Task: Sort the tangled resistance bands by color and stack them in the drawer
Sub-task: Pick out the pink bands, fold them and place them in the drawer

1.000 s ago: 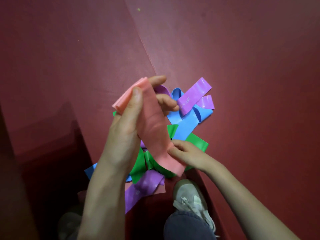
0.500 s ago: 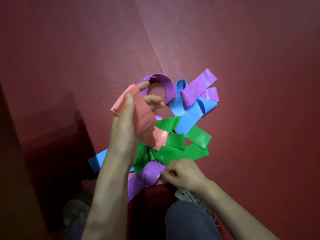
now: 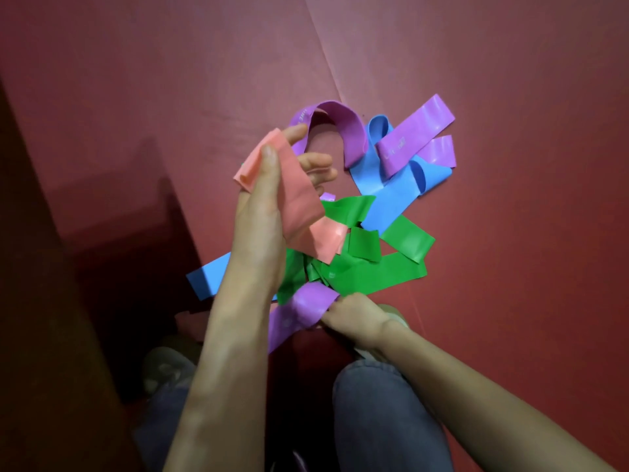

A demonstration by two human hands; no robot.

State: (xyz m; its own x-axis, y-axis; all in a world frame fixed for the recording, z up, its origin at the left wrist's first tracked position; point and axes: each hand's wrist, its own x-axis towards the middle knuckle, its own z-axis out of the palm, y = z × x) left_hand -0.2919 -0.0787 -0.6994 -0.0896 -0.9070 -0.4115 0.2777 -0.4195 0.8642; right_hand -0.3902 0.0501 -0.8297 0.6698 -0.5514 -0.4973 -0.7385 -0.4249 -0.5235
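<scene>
On a dark red floor mat point(image 3: 170, 97), glossy, flat rubbery bands lie tangled: three purple strips point(image 3: 340, 131), with blue loops point(image 3: 384, 185) and green loops point(image 3: 371, 274) too knotted to count. Above them the left hand point(image 3: 262, 226) grips one matte pink band point(image 3: 299, 206); the right hand point(image 3: 360, 321) pinches the nearest purple band point(image 3: 303, 308).

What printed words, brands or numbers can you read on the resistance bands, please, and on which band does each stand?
Arched purple band: pale print near its left end, too blurred to read.
Flat purple band: faint print, unreadable.
Green band: small pale mark, unreadable.
Nothing else shows text.
</scene>
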